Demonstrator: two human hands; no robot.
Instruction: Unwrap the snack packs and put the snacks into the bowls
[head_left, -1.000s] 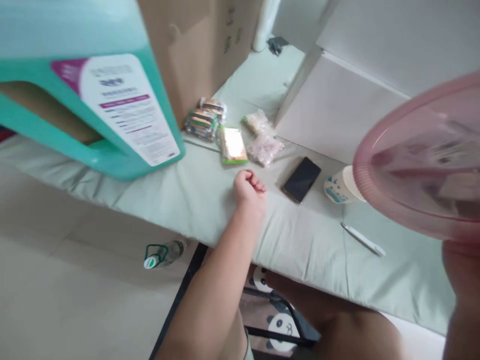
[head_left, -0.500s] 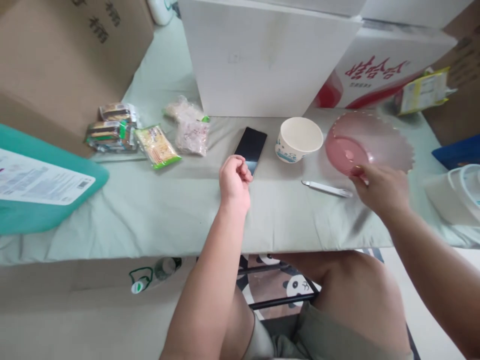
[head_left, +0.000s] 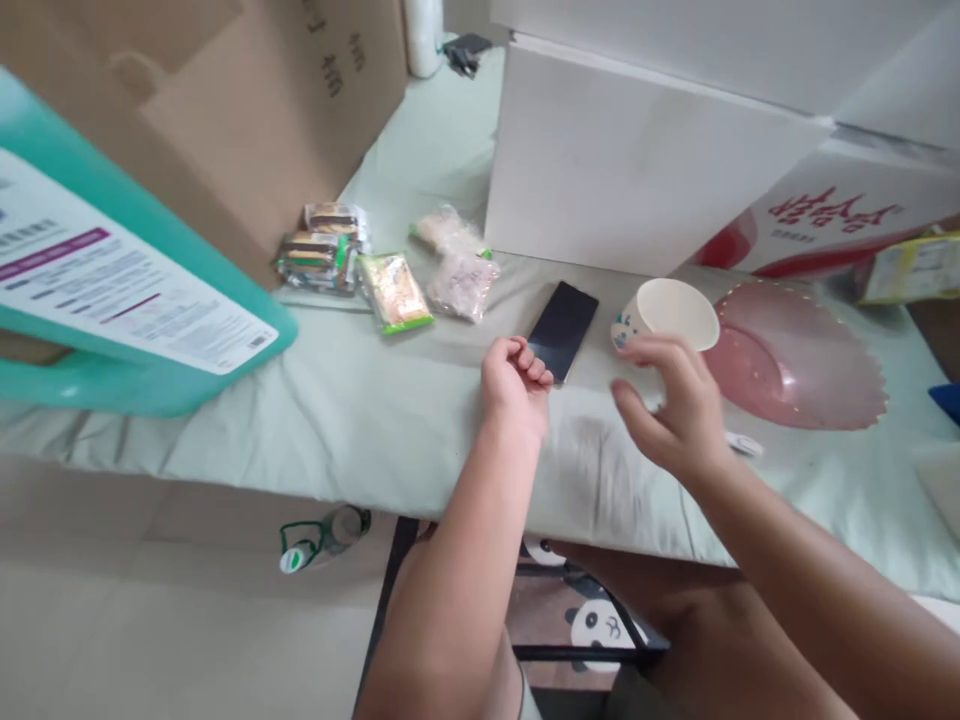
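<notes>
My left hand (head_left: 516, 385) rests palm-up on the cloth with its fingers curled in; nothing shows in it. Its fingertips lie against the near end of a black phone (head_left: 568, 325). Over the table, my right hand (head_left: 679, 405) is open, thumb and fingers apart, holding nothing. Just behind its fingers stands a white paper bowl (head_left: 679, 310) with a blue print, partly covered by them. To the right is a translucent pink scalloped dish (head_left: 817, 360). A slim white tool (head_left: 744, 444) lies mostly hidden behind my right wrist.
Wrapped snacks (head_left: 319, 258), a green-edged packet (head_left: 395, 292) and clear bags (head_left: 463, 283) lie on the left. A teal jug (head_left: 187, 300) and a cardboard box (head_left: 247, 120) stand beyond them. White boxes (head_left: 630, 150) line the back. A bottle (head_left: 341, 530) lies on the floor.
My right hand has left the edge of the pink dish and moved left, opening in front of the paper bowl. My left hand stays curled by the phone. The view has turned left.
</notes>
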